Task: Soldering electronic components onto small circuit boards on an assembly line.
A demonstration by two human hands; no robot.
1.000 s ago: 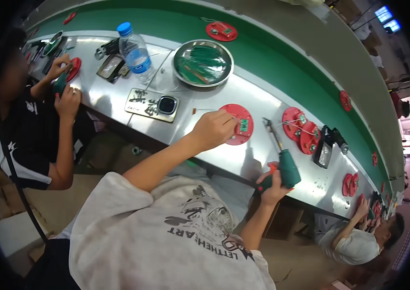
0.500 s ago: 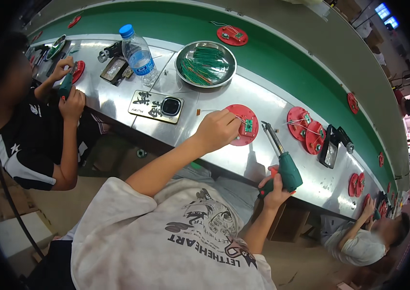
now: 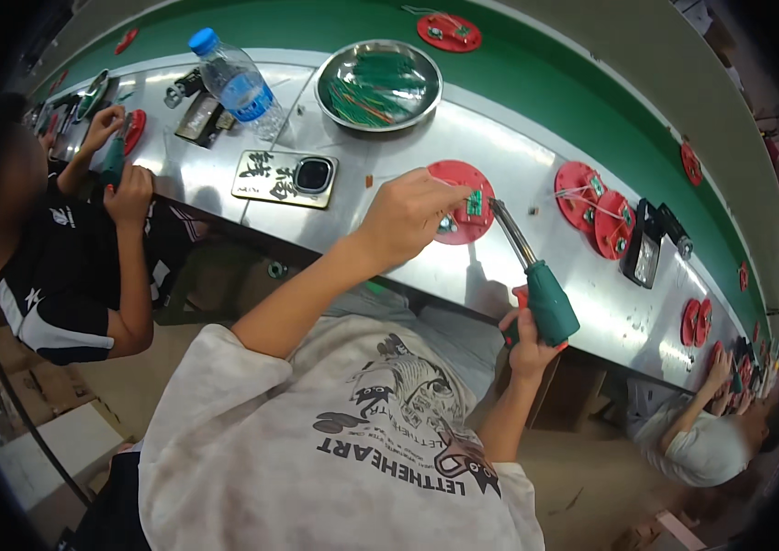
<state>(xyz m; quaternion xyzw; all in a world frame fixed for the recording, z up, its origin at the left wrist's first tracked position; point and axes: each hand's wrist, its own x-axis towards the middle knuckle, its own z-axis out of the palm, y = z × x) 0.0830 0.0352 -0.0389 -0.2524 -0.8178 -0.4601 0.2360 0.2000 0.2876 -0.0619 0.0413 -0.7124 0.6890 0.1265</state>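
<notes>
A red round plate (image 3: pixel 459 230) lies on the bench in front of me, bearing a small green circuit board (image 3: pixel 475 203). My left hand (image 3: pixel 405 219) is over its left part, thumb and fingers pinched by the board. They seem to grip a thin white wire, which the fingers now mostly hide. My right hand (image 3: pixel 525 347) is wrapped round the handle of a green soldering gun (image 3: pixel 550 303) with a red trigger. Its long metal tip points up and left and ends at the board's right edge; whether it touches, I cannot tell.
A steel bowl (image 3: pixel 323 103) of green wires, a water bottle (image 3: pixel 247 96) and a phone (image 3: pixel 261 176) stand or lie at the left. Right are two red plates (image 3: pixel 582 207) and a black tray (image 3: pixel 644 257). Co-workers sit either side. A green belt (image 3: pixel 536 78) runs behind.
My left hand's fingertips have moved right over the plate, up to the circuit board. The soldering gun's tip has come closer to the board. The view has shifted slightly.
</notes>
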